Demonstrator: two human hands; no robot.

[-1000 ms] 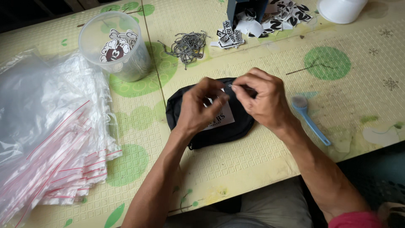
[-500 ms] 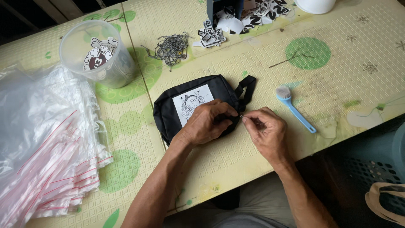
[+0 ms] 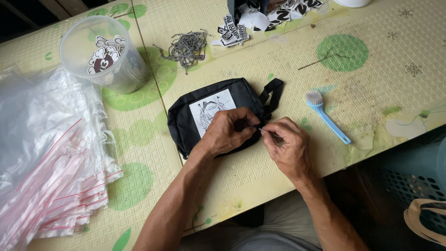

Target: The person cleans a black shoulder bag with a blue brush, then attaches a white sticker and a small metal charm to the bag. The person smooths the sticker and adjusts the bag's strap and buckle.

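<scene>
Your right hand pinches something small and thin between thumb and forefinger at the pouch's right end; what it is cannot be told. Your left hand lies curled over the pouch, fingertips pressed closed on its edge, meeting the right fingertips. The 1 black pouch lies flat on the table just in front of you, its white patch facing up and its strap loop pointing away at the right end.

Both forearms come up from the near edge and angle toward each other, wrists low over the table.

Just right of the pouch lies 1 blue brush, bristles away from you. Beyond the pouch sits 1 tangle of grey cords, and farther back a heap of black-and-white stickers, too many to count. At far left stands 1 clear tub with a few stickers inside; the count is unclear. Left of you, a stack of clear bags with red zip strips fans out, too many to count.
</scene>
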